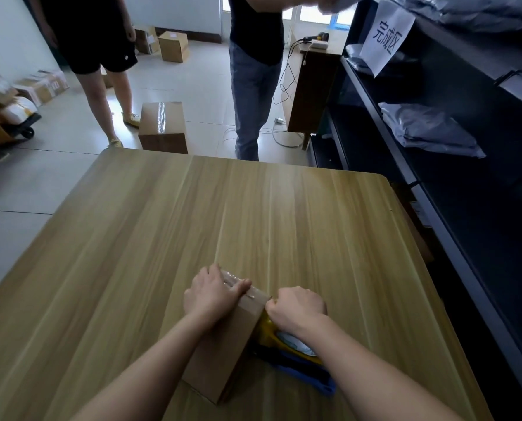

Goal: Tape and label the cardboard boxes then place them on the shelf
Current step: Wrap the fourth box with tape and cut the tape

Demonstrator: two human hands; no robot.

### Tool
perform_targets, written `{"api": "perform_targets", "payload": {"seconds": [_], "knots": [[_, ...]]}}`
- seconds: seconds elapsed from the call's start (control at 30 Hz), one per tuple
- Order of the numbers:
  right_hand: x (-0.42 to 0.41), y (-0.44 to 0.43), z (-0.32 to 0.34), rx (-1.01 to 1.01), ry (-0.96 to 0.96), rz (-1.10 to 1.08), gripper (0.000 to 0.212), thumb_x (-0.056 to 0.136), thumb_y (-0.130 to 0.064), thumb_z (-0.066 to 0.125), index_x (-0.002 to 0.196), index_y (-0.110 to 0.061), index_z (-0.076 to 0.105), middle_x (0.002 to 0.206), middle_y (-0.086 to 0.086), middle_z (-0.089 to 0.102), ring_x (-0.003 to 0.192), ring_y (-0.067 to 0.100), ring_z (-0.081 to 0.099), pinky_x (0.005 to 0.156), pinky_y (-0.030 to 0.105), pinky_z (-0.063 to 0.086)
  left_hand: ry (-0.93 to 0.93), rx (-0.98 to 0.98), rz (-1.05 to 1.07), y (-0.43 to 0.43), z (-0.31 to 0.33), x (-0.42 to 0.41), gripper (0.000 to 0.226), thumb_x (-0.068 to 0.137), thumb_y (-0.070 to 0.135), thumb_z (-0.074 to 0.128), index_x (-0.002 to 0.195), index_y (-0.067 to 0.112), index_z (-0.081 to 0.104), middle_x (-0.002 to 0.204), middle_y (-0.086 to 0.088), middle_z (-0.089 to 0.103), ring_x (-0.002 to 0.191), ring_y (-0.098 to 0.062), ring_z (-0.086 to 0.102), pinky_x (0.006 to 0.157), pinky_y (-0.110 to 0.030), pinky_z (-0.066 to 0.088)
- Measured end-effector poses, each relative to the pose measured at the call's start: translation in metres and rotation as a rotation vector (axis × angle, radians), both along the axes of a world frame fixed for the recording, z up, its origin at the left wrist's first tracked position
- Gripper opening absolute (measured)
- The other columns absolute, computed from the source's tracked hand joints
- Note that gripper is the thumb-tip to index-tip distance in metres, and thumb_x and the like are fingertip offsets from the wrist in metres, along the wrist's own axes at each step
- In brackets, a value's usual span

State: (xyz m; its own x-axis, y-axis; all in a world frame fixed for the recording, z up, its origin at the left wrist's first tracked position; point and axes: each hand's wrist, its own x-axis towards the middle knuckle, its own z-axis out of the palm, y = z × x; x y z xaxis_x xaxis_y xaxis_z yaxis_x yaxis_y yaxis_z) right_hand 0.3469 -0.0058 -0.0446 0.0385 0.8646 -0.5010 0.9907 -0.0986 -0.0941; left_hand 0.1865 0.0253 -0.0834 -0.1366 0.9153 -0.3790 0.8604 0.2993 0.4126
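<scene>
While the left hand (211, 294) clasps the box (223, 360) and the right hand (297, 305) fists the dispenser (267, 329), the box looks light, stiff, apt to slide; pin it beneath the thumb.

Left hand (212, 294) curled, right hand (297, 303) fisted

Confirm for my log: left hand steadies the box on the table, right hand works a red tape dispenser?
Not red: the head view shows a yellow and blue tape dispenser. The left hand steadies the box on the table; the right hand works it.
</scene>
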Motion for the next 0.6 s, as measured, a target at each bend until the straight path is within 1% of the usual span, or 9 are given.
{"api": "perform_targets", "payload": {"seconds": [0.13, 0.2, 0.3, 0.37, 0.4, 0.43, 0.5, 0.53, 0.6], "knots": [[0.003, 0.0, -0.001, -0.007, 0.0, -0.006, 0.041, 0.099, -0.042, 0.032, 0.105, -0.015, 0.063, 0.097, 0.004, 0.063, 0.086, 0.022, 0.059, 0.074, 0.034, 0.047, 0.04, 0.009, -0.056, -0.001, 0.003, -0.002, 0.084, 0.086, 0.072, 0.041, 0.146, 0.015, 0.029, 0.145, -0.006, 0.04, 0.133, -0.025, 0.039, 0.104, -0.043, 0.037], [0.006, 0.001, 0.0, -0.017, 0.008, -0.01, 0.042, 0.098, -0.043, 0.033, 0.105, -0.015, 0.063, 0.097, 0.004, 0.063, 0.087, 0.023, 0.059, 0.073, 0.034, 0.046, 0.12, 0.054, -0.097, -0.007, 0.007, 0.002, 0.084, 0.089, 0.07, 0.035, 0.152, 0.017, 0.016, 0.152, -0.006, 0.031, 0.14, -0.024, 0.031, 0.109, -0.048, 0.028], [0.008, 0.004, 0.001, -0.065, 0.037, -0.025, 0.045, 0.097, -0.046, 0.035, 0.11, -0.014, 0.062, 0.105, 0.006, 0.063, 0.094, 0.026, 0.06, 0.079, 0.036, 0.048, 0.2, 0.129, -0.256, -0.023, 0.006, 0.015, 0.078, 0.093, 0.066, 0.028, 0.154, 0.027, 0.003, 0.162, -0.005, 0.001, 0.149, -0.023, -0.002, 0.116, -0.054, 0.006], [0.011, 0.008, 0.002, -0.136, 0.062, -0.084, 0.051, 0.094, -0.052, 0.041, 0.119, -0.012, 0.06, 0.115, 0.009, 0.062, 0.104, 0.028, 0.059, 0.086, 0.038, 0.049, 0.182, 0.089, -0.372, -0.031, 0.005, 0.021, 0.082, 0.089, 0.073, 0.023, 0.155, 0.031, 0.001, 0.162, -0.003, -0.015, 0.147, -0.025, -0.022, 0.115, -0.058, -0.005], [0.015, 0.012, 0.002, -0.174, 0.111, -0.148, 0.055, 0.092, -0.053, 0.047, 0.124, -0.011, 0.059, 0.12, 0.009, 0.061, 0.108, 0.028, 0.058, 0.09, 0.038, 0.049, 0.179, 0.05, -0.412, -0.03, 0.004, 0.02, 0.088, 0.084, 0.079, 0.023, 0.155, 0.032, -0.001, 0.161, -0.003, -0.02, 0.144, -0.026, -0.028, 0.114, -0.062, -0.009], [0.02, 0.015, 0.003, -0.202, 0.188, -0.217, 0.058, 0.089, -0.052, 0.054, 0.128, -0.009, 0.058, 0.123, 0.01, 0.061, 0.11, 0.028, 0.058, 0.092, 0.036, 0.048, 0.176, 0.006, -0.445, -0.027, 0.004, 0.019, 0.097, 0.078, 0.085, 0.026, 0.154, 0.032, -0.004, 0.159, -0.003, -0.025, 0.142, -0.028, -0.032, 0.111, -0.064, -0.012], [0.033, 0.017, 0.009, -0.228, 0.334, -0.299, 0.062, 0.087, -0.047, 0.064, 0.133, -0.006, 0.056, 0.13, 0.011, 0.059, 0.116, 0.026, 0.057, 0.088, 0.029, 0.045, 0.177, -0.076, -0.493, -0.023, 0.006, 0.014, 0.118, 0.063, 0.094, 0.036, 0.153, 0.033, -0.01, 0.155, -0.004, -0.032, 0.137, -0.033, -0.038, 0.105, -0.069, -0.015], [0.039, 0.017, 0.012, -0.228, 0.373, -0.307, 0.066, 0.087, -0.048, 0.065, 0.135, -0.006, 0.055, 0.134, 0.01, 0.058, 0.119, 0.025, 0.056, 0.086, 0.028, 0.043, 0.189, -0.1, -0.512, -0.022, 0.007, 0.012, 0.125, 0.057, 0.094, 0.043, 0.152, 0.034, -0.011, 0.154, -0.004, -0.034, 0.136, -0.034, -0.039, 0.104, -0.071, -0.014], [0.049, 0.013, 0.015, -0.229, 0.419, -0.288, 0.073, 0.086, -0.056, 0.064, 0.139, -0.007, 0.052, 0.14, 0.008, 0.054, 0.125, 0.024, 0.053, 0.09, 0.028, 0.042, 0.211, -0.121, -0.533, -0.02, 0.009, 0.01, 0.131, 0.052, 0.09, 0.057, 0.152, 0.037, -0.01, 0.155, -0.003, -0.033, 0.139, -0.037, -0.035, 0.107, -0.072, -0.005]]}}
